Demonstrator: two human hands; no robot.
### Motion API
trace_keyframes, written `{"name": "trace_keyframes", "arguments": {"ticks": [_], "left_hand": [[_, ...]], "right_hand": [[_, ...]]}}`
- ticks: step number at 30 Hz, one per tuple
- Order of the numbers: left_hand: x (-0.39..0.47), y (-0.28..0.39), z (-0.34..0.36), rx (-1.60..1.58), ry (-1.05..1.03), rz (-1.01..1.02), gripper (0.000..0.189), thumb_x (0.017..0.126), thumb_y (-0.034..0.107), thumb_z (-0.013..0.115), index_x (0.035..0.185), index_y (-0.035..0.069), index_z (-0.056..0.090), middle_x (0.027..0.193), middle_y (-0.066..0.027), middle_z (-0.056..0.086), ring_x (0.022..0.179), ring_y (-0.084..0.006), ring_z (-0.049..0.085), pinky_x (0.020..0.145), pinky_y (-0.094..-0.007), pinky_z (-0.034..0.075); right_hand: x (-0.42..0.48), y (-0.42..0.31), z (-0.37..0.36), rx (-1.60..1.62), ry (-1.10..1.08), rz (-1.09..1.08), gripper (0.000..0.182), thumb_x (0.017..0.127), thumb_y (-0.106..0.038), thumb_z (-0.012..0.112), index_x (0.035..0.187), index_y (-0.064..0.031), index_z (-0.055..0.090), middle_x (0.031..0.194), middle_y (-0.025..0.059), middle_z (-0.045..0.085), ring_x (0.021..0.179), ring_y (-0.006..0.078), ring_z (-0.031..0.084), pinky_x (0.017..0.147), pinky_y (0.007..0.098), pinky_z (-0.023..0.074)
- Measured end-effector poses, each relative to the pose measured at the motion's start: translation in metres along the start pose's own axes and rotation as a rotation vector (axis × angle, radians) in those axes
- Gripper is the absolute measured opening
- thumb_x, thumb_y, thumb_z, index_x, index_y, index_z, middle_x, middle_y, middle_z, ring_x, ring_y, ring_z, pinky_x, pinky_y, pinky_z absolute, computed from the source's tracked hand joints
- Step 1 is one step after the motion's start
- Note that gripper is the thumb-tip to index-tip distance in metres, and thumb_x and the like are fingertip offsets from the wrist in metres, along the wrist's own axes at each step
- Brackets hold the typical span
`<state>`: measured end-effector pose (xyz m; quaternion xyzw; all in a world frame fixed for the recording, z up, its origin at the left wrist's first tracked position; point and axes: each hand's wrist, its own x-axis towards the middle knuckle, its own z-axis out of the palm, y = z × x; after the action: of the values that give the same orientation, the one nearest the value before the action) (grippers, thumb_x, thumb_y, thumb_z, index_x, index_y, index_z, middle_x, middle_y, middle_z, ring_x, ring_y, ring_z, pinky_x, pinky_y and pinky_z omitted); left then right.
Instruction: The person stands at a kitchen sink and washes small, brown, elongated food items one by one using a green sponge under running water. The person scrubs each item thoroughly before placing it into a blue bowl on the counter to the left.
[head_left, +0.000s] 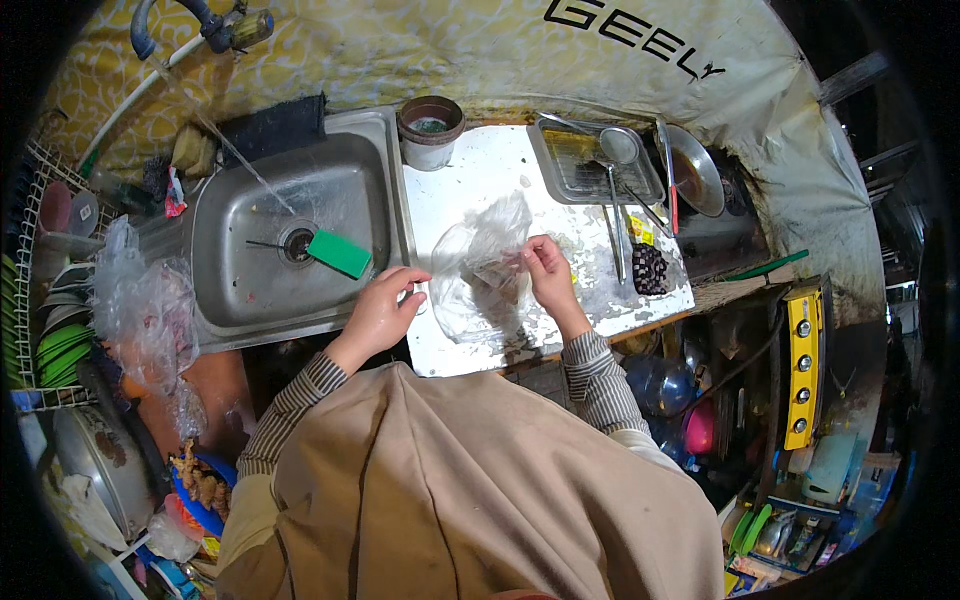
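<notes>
A clear plastic bag (480, 277) lies spread on the worn white tabletop (480, 161) in front of me. The thumb and fingertips of my right hand (551, 274) pinch its right side. On the bag's other side, near the sink's edge, my left hand (382, 311) has thumb and index finger bent towards each other; whether they hold a bit of thin plastic is unclear. Left of the table, water runs from a tap (251, 30) into the steel sink (394, 172), where a green rectangular block (339, 253) lies beside the drain.
Behind the table's left edge stands a pot (430, 139). A metal tray (551, 184) with a strainer (619, 145), metal tongs (616, 225) and a frying pan (697, 172) are at the back right. Filled plastic bags (142, 307) and a dish rack (26, 322) stand left of the sink.
</notes>
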<state>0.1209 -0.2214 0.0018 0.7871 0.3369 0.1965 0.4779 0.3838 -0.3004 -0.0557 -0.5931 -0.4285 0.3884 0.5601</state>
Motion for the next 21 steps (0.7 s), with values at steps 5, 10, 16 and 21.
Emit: {"name": "trace_keyframes", "arguments": {"ticks": [5, 10, 16, 21], "left_hand": [[0.034, 0.007, 0.009, 0.015, 0.037, 0.148, 0.055, 0.072, 0.018, 0.069, 0.119, 0.003, 0.045, 0.119, -0.0157, 0.047, 0.11, -0.0294, 0.047, 0.092, -0.0335, 0.038], [0.053, 0.026, -0.001, -0.188, -0.055, 0.229, 0.074, 0.066, 0.024, 0.077, 0.125, 0.0, 0.038, 0.118, -0.0137, 0.05, 0.111, -0.023, 0.046, 0.096, -0.0332, 0.034], [0.041, 0.009, -0.016, -0.951, -0.144, 0.073, 0.041, 0.082, 0.012, 0.062, 0.117, 0.003, 0.043, 0.112, -0.0045, 0.053, 0.101, -0.0116, 0.049, 0.089, -0.0274, 0.039], [0.01, -0.004, -0.035, -1.159, 0.09, -0.117, 0.041, 0.083, 0.01, 0.06, 0.119, 0.003, 0.042, 0.112, -0.0039, 0.052, 0.1, -0.0125, 0.052, 0.089, -0.0287, 0.041]], "right_hand": [[0.019, -0.065, -0.006, 0.188, -0.151, 0.008, 0.009, 0.092, -0.016, 0.043, 0.092, -0.0079, 0.043, 0.092, 0.018, 0.062, 0.078, 0.0207, 0.063, 0.062, 0.0268, 0.048], [0.048, -0.145, 0.021, 0.473, -0.329, -0.031, 0.009, 0.09, -0.016, 0.046, 0.093, -0.0084, 0.042, 0.09, 0.0202, 0.061, 0.064, 0.0233, 0.063, 0.046, 0.025, 0.0486], [0.094, -0.145, 0.087, 0.615, -0.181, 0.128, 0.009, 0.09, -0.013, 0.044, 0.094, -0.0055, 0.045, 0.086, 0.0155, 0.061, 0.061, 0.0211, 0.059, 0.056, 0.0287, 0.0485], [0.094, -0.118, 0.139, 0.649, -0.173, 0.288, 0.011, 0.092, -0.016, 0.041, 0.095, -0.0056, 0.044, 0.089, 0.0129, 0.061, 0.074, 0.0188, 0.059, 0.069, 0.0318, 0.0485]]}}
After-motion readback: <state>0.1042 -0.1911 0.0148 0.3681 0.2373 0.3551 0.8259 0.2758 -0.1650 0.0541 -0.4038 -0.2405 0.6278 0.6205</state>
